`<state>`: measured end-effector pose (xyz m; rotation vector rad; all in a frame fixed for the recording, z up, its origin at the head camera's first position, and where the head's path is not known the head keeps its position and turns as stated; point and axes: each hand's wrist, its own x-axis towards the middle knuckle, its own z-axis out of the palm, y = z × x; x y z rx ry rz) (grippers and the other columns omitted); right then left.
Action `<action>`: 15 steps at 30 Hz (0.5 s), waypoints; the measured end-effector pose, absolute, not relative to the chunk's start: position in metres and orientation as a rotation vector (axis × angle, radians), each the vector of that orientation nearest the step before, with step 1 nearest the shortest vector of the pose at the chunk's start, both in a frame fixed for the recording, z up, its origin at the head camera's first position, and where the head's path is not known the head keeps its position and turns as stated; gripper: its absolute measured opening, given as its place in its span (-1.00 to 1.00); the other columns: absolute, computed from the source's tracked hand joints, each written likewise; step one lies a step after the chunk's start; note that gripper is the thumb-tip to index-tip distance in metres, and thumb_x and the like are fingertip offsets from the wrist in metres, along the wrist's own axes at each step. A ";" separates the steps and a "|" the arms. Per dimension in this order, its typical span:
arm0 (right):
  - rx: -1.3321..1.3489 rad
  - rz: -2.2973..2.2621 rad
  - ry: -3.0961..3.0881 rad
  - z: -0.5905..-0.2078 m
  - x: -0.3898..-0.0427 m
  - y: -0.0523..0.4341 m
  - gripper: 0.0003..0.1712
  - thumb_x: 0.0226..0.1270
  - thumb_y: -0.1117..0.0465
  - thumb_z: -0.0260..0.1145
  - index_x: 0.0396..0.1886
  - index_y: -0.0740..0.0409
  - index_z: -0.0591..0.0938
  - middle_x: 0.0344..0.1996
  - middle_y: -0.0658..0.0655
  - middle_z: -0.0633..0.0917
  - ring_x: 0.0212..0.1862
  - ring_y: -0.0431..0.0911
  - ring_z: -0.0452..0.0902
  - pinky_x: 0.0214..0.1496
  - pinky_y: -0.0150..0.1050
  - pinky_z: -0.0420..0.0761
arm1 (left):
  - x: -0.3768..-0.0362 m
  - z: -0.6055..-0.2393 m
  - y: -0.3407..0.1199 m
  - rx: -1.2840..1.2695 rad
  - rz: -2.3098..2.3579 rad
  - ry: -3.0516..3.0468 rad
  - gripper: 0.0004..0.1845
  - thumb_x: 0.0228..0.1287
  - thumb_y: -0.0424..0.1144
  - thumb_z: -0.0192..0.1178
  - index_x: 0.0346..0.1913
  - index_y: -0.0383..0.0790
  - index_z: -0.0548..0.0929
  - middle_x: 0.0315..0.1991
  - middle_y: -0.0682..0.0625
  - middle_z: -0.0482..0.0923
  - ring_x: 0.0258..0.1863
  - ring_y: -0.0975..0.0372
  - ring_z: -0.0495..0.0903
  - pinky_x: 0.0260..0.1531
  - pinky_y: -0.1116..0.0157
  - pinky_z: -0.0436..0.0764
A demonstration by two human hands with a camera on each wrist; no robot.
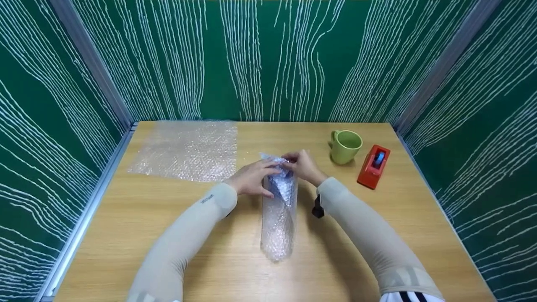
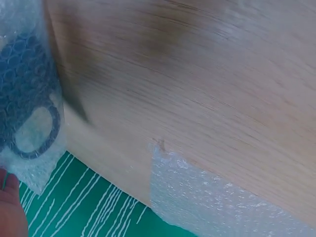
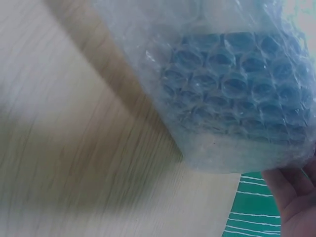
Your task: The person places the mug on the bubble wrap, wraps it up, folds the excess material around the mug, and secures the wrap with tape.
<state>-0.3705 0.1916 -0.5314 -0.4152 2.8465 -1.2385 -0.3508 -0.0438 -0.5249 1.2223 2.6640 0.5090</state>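
At mid-table I have a dark blue mug rolled in clear bubble wrap [image 1: 278,209] lying lengthwise on the pale wooden table [image 1: 168,235]. My left hand [image 1: 251,178] and right hand [image 1: 303,167] both pinch and fold the loose wrap at its far end, fingers curled on the film. I judge the end-closing step is in hand; next calls for tape from the red tape dispenser [image 1: 373,166], near the green ceramic mug [image 1: 345,146]. A flat bubble wrap sheet [image 1: 186,151] lies far left. Green walls [image 1: 42,126] hem three sides; bare wood nearer me gives room.
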 end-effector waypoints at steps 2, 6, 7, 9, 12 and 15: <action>-0.408 -1.223 2.844 -0.531 -0.370 0.191 -0.67 0.49 0.26 0.49 0.14 0.34 0.80 0.06 0.36 0.84 0.08 0.20 0.83 0.19 0.03 0.83 | -0.350 -0.526 -0.043 1.254 0.483 2.682 -0.13 0.27 0.12 0.58 0.58 -0.04 0.52 0.75 0.01 0.20 0.77 0.02 0.09 0.73 0.01 0.19; -0.412 -1.201 2.849 -0.529 -0.364 0.192 -0.62 0.53 0.21 0.46 0.21 0.31 0.77 0.16 0.34 0.81 0.22 0.24 0.77 0.31 0.10 0.77 | -0.348 -0.527 -0.041 1.315 0.440 2.711 -0.20 0.33 0.12 0.53 0.55 -0.08 0.56 0.72 -0.05 0.26 0.75 -0.01 0.14 0.72 -0.01 0.22; -0.436 -1.196 2.861 -0.529 -0.362 0.193 -0.61 0.53 0.21 0.46 0.22 0.32 0.76 0.18 0.34 0.80 0.25 0.25 0.75 0.34 0.14 0.74 | -0.348 -0.528 -0.041 1.322 0.431 2.715 -0.22 0.35 0.13 0.51 0.54 -0.08 0.57 0.71 -0.06 0.27 0.75 -0.02 0.15 0.71 -0.02 0.23; -0.498 -1.212 2.891 -0.528 -0.358 0.195 -0.64 0.52 0.23 0.46 0.20 0.32 0.77 0.20 0.33 0.80 0.28 0.26 0.72 0.38 0.20 0.70 | -0.348 -0.529 -0.040 1.321 0.423 2.718 -0.25 0.38 0.15 0.47 0.53 -0.07 0.58 0.70 -0.07 0.29 0.75 -0.02 0.15 0.71 -0.02 0.25; -0.643 -1.243 2.954 -0.527 -0.350 0.199 -0.75 0.45 0.33 0.47 0.05 0.35 0.82 0.13 0.33 0.82 0.25 0.27 0.72 0.37 0.25 0.68 | -0.349 -0.530 -0.039 1.329 0.435 2.719 -0.27 0.40 0.15 0.46 0.52 -0.09 0.59 0.69 -0.11 0.32 0.74 -0.03 0.17 0.70 -0.03 0.27; -0.790 -1.262 2.984 -0.526 -0.341 0.204 -0.86 0.37 0.41 0.47 -0.12 0.34 0.85 -0.01 0.32 0.84 0.13 0.28 0.74 0.27 0.25 0.71 | -0.350 -0.532 -0.040 1.357 0.452 2.736 -0.30 0.41 0.13 0.45 0.50 -0.11 0.61 0.66 -0.13 0.36 0.73 -0.03 0.20 0.69 -0.02 0.29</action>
